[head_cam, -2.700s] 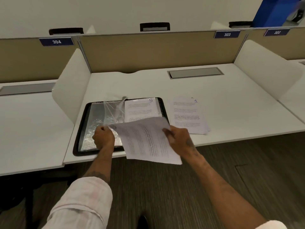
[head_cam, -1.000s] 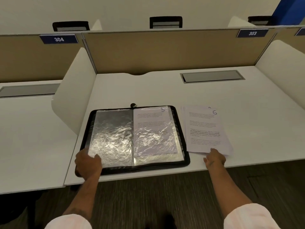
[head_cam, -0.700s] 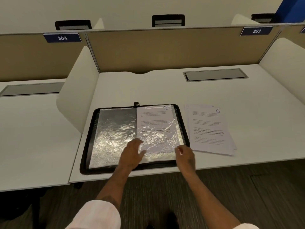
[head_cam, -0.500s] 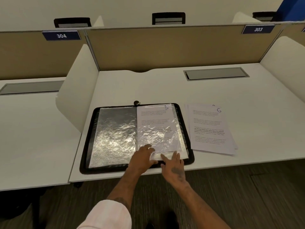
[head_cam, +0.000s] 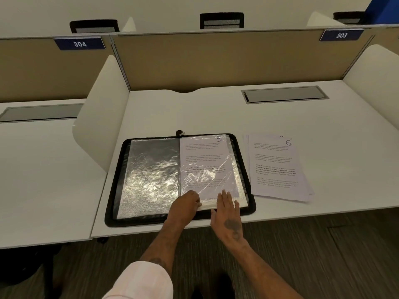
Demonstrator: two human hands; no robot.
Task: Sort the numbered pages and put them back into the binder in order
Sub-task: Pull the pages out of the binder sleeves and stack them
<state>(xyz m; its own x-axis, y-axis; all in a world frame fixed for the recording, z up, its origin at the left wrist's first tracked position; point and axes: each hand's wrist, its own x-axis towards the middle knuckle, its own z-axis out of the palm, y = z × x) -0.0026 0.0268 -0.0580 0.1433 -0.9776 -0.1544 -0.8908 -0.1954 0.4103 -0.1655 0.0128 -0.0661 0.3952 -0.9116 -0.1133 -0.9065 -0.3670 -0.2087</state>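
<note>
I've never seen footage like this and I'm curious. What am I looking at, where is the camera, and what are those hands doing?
No machine here: a person works with bare hands, and the picture comes from a wide-angle camera worn on their head, looking forward and down. On the white desk lies an open black binder of plastic sleeves. Its left sleeve shows only shiny plastic; the right sleeve holds a page marked 5. Beside the binder, to the right, sits a stack of loose pages, the top one marked 6. The left hand appears to pinch the lower edge of the right sleeve, fingers curled. The right hand lies flat on that sleeve's lower edge with straight fingers, holding nothing.
</note>
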